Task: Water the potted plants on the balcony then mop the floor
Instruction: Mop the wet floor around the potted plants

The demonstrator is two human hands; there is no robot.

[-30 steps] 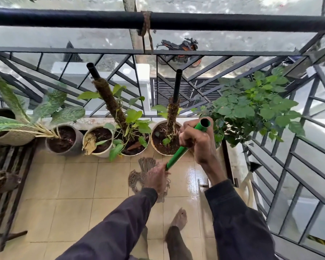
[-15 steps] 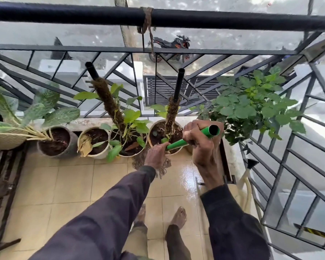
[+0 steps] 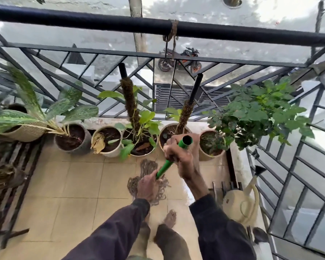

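**Mopping in progress, centre frame**

The green mop handle (image 3: pixel 165 167) runs diagonally through centre frame. The right hand (image 3: pixel 178 150) is wrapped round its top end and the left hand (image 3: pixel 147 184) round it lower down, both clamped on it. The mop head (image 3: pixel 147 167) is splayed on the tiled floor (image 3: pixel 79 181), just below the row of pots (image 3: pixel 111 153) at mid-frame.

Tiles right of the mop look glossy and wet; tiles at left look dry. Pot soil is dark, so my read is that watering is done and mopping is early.

How to do it well:
- Push from the lower hand and steer with the top one.
- Use short strokes along the pot bases.
- Stay clear of the leaning moss pole (image 3: pixel 129 98).
- Work leftward onto the dry tiles.

Hazards: the watering can (image 3: pixel 235 201) at lower right, and bare feet (image 3: pixel 170 216) on wet tile.
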